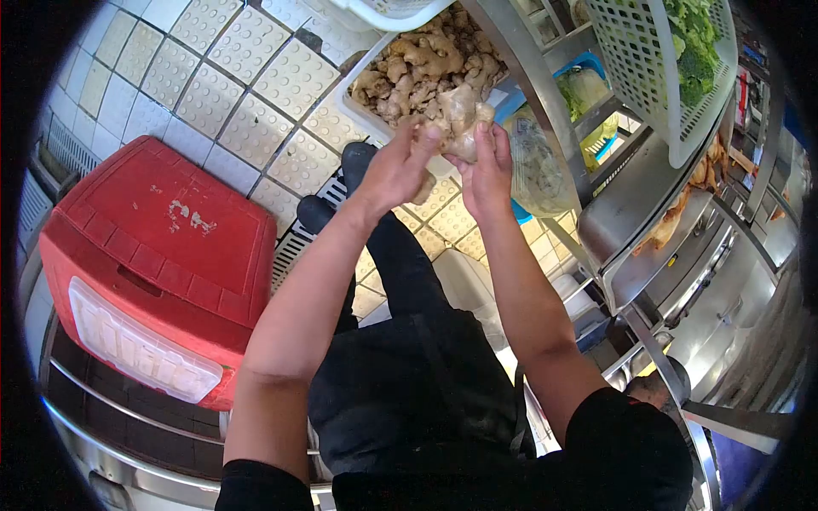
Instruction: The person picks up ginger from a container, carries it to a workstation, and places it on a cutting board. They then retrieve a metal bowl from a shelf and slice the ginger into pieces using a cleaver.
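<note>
Both my hands meet over a white plastic tub (354,109) heaped with knobbly ginger roots (426,53). Between them is a pale, shiny piece of ginger (460,115), larger than most of the roots around it. My left hand (399,163) is closed on its left side, with the thumb on top. On the right side my right hand (487,166) grips it between thumb and fingers. Part of the ginger is hidden behind my fingers.
A red lidded box (162,230) stands at the left on the tiled floor (230,111). To the right are a metal rack (545,102), a bagged vegetable (538,166) and a perforated basket (635,64) with leafy greens (694,51). A white basket (388,13) overhangs the tub.
</note>
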